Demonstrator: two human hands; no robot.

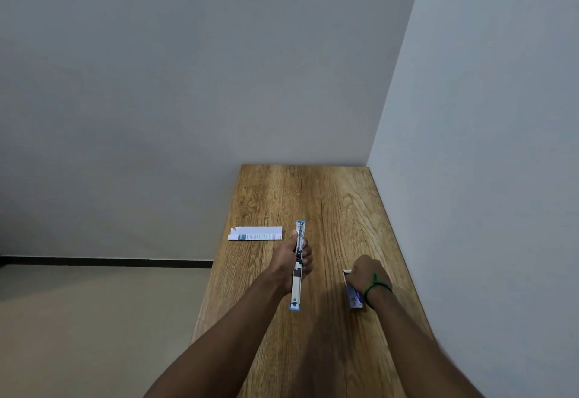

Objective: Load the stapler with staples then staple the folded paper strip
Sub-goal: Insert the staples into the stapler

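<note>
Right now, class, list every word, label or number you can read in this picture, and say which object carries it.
Nothing can be read.
Folded paper strip: rows of print and a blue patch, too small and blurred.
Small box under the right hand: blue and white label, illegible.
Stapler in the left hand: no visible marking.

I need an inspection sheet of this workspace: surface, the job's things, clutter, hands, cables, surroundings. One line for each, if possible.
Surface: wooden table, long, set into a wall corner.
Job's things: stapler swung fully open in a straight line; small staple box on the table; folded paper strip lying flat at the table's left edge, untouched.
Clutter: nothing seen.
Hands: left hand grips the stapler's middle; right hand, green wristband, rests on the staple box.
Cables: nothing seen.
Surroundings: grey walls, beige floor, dark baseboard.
</note>
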